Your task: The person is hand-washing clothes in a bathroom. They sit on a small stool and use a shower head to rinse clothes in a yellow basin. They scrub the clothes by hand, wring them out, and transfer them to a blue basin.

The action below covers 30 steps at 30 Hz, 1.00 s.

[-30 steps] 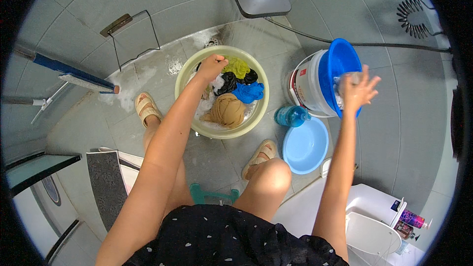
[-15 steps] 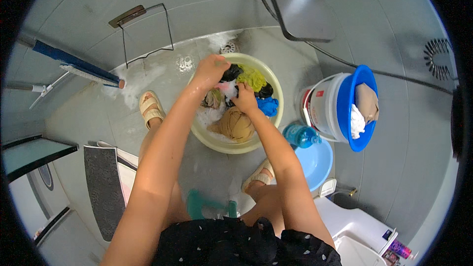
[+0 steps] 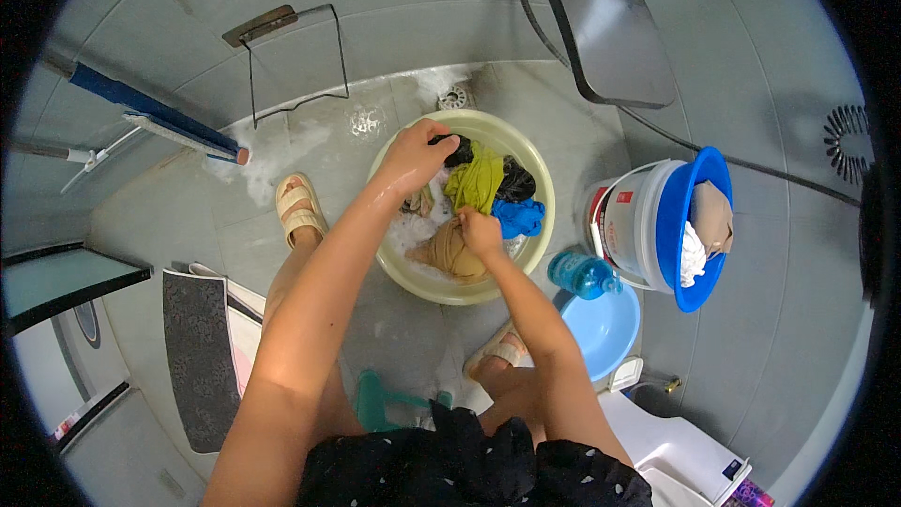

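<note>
A pale yellow round basin (image 3: pixel 544 164) on the floor holds wet clothes and white suds. My left hand (image 3: pixel 418 158) is over its far left side, fingers curled closed on a black cloth (image 3: pixel 460 152). My right hand (image 3: pixel 481 231) is closed in a fist on the near end of a yellow-green cloth (image 3: pixel 477 176), which stretches away from it across the basin. Just below that hand lies a bunched tan cloth (image 3: pixel 450 252). A blue cloth (image 3: pixel 519 218) and a dark cloth (image 3: pixel 515 180) lie along the right side.
Right of the basin are a blue liquid bottle (image 3: pixel 584 274), a light blue bowl (image 3: pixel 605 329) and a white bucket (image 3: pixel 633 223) with a blue basin (image 3: pixel 699 296). A floor drain (image 3: pixel 453 98) lies beyond. A green stool (image 3: pixel 372 402) is beneath me; a squeegee mop (image 3: pixel 155 113) leans left.
My right hand has moved nearer to me, and the yellow-green cloth is now drawn out toward it. My left hand stays by the black cloth. The whole view has shifted slightly.
</note>
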### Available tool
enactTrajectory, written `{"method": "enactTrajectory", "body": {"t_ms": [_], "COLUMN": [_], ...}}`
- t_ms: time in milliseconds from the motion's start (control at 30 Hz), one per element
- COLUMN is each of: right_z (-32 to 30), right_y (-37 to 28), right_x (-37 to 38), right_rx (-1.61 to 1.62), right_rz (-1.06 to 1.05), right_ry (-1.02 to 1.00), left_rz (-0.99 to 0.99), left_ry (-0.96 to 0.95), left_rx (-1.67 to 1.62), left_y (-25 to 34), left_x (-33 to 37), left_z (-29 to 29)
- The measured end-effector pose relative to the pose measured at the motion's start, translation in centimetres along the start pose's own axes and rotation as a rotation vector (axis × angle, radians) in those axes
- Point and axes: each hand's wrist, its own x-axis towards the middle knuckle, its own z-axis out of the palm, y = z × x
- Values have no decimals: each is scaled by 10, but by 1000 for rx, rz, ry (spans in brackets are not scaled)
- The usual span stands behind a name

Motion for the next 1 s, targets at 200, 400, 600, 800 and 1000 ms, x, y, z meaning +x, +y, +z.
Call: {"method": "enactTrajectory", "body": {"t_ms": [200,400,600,800,1000], "right_z": [-78,-38,56,34,-108], "right_y": [-2,-70,-109,-100,-45], "right_x": [-50,-24,8,18,-32], "right_rx": [-240,59,-294,-246,775], "right_rz": [-113,-352,41,40,4], "right_ry": [195,67,-184,-343,-238], "left_rz": [-5,-11,1,-11,-40], "left_ry": [-48,-51,-28,-30,-112], "left_rx": [-70,-15,38,-35,-294], "left_y": [0,-2,-3,0,-10], "left_x": [0,-1,-6,-9,6], "left_z": [10,16,10,1,32]}}
